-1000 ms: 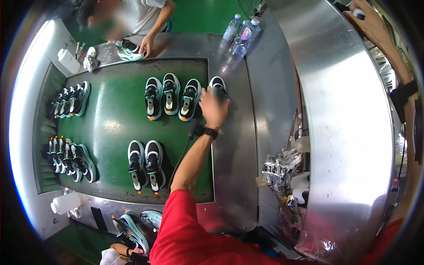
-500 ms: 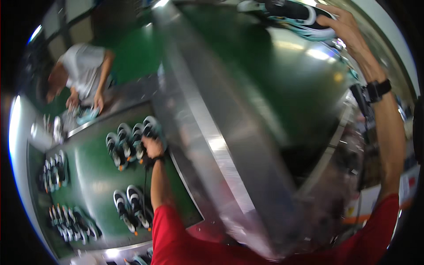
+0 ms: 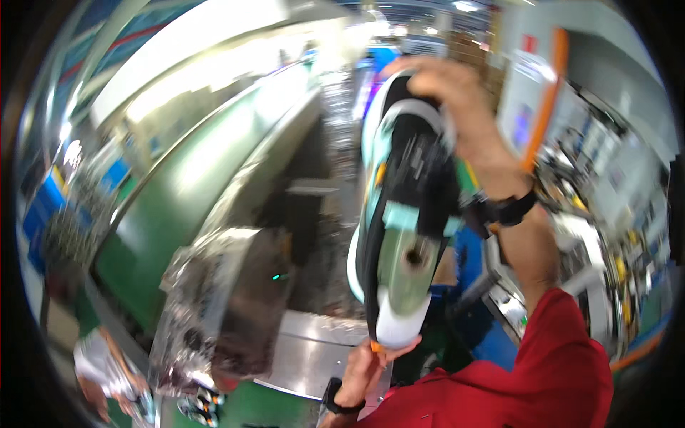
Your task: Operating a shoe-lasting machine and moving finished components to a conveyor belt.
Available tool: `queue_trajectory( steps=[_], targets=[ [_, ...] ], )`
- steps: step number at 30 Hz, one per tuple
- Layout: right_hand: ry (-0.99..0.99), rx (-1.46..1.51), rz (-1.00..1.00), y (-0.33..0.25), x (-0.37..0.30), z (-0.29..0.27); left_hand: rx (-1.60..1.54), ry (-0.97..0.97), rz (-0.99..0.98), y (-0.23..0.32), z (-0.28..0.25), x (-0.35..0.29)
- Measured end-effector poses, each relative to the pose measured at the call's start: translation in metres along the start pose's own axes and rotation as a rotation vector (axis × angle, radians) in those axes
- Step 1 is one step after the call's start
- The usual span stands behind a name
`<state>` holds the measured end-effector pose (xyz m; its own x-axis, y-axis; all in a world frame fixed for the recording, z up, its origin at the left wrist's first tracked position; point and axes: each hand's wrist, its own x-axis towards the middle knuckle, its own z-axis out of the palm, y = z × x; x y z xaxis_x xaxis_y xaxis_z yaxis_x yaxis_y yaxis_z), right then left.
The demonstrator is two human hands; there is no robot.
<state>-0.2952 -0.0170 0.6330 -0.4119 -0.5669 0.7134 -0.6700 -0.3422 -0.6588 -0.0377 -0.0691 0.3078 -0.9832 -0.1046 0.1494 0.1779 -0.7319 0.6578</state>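
Observation:
A black, white and mint sneaker (image 3: 417, 167) is held upright in front of me, close to the camera. Its toe end is up, and a pale green block with a round hole (image 3: 407, 274), which looks like a shoe last, fills its opening. My right hand (image 3: 446, 93) is closed over the toe end, slightly blurred. Down at the heel, the fingers of my left hand (image 3: 367, 371) pinch by a small orange tab (image 3: 376, 347). The sneaker hides some of the fingertips.
On the left runs a long green conveyor (image 3: 164, 235). A machine wrapped in clear plastic (image 3: 221, 314) stands before it. Several sneakers (image 3: 200, 408) and a co-worker in a white shirt (image 3: 100, 364) are at lower left. An orange bar (image 3: 548, 100) and cluttered equipment stand right.
The view has swung to the right. My left hand has left the row of sneakers on the green surface; both hands now hold one sneaker, where before each was on a separate one.

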Motion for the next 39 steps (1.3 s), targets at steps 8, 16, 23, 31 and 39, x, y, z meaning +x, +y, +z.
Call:
queue_trajectory(
  steps=[8,16,23,31,39],
  targets=[
    [0.294,-0.269,0.403,-0.008,-0.253,-0.175,-0.183,-0.493,-0.366,-0.092,0.189,0.115],
    [0.846,0.027,0.459,-0.086,-0.527,-0.261,0.258,-0.414,-0.393,-0.279,0.322,0.148],
    [1.630,-0.239,0.608,-0.127,-0.664,-0.355,0.776,-0.812,-0.365,-0.467,0.401,0.185],
    [1.786,-0.796,0.611,-0.193,-0.755,-0.410,1.323,-0.606,-0.242,-0.730,0.451,0.309],
    [1.775,-1.224,0.856,-0.206,-0.791,-0.461,1.511,-0.645,-0.190,-0.810,0.461,0.336]
  ],
)
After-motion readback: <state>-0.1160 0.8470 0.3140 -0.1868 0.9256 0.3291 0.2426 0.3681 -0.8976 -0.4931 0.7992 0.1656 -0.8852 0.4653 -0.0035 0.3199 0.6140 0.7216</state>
